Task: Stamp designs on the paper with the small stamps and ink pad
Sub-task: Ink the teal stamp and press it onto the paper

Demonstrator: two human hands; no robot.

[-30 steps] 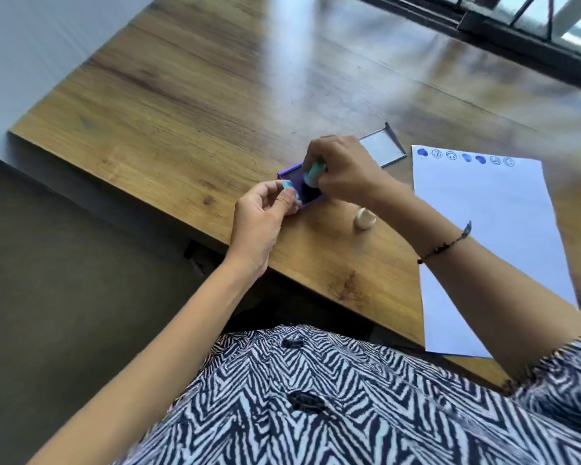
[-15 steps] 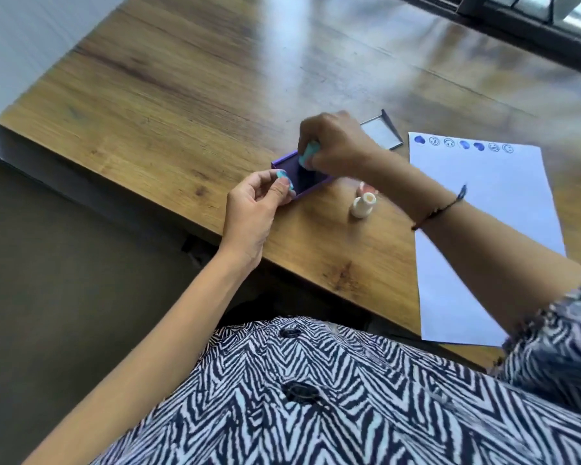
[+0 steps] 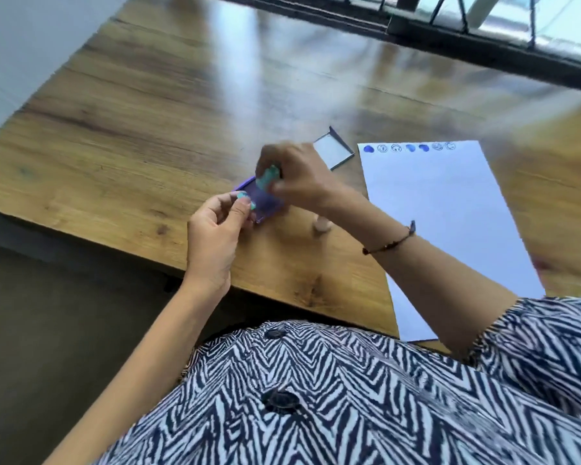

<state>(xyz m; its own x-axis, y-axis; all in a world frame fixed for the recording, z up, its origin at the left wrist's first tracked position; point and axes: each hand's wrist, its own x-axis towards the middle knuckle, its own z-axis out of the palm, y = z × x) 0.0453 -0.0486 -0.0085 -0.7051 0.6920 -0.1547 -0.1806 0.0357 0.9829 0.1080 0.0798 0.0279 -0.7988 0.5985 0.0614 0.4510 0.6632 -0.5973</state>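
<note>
Showing seven stamped prints (image 3: 410, 148), one paper (image 3: 450, 229), one ink pad (image 3: 265, 201)

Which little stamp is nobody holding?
The pale, cream-coloured stamp standing on the table, just under the right wrist. The other two are teal: the right hand holds one over the ink pad, the left hand pinches the other.

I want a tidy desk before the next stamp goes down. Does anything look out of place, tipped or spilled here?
Nothing looks spilled or damaged. The paper hangs a little over the near edge of the table, so it could slide. The ink pad's lid lies apart behind the right hand, as expected in use. The frame is blurred, so fine smudges cannot be judged.
</note>
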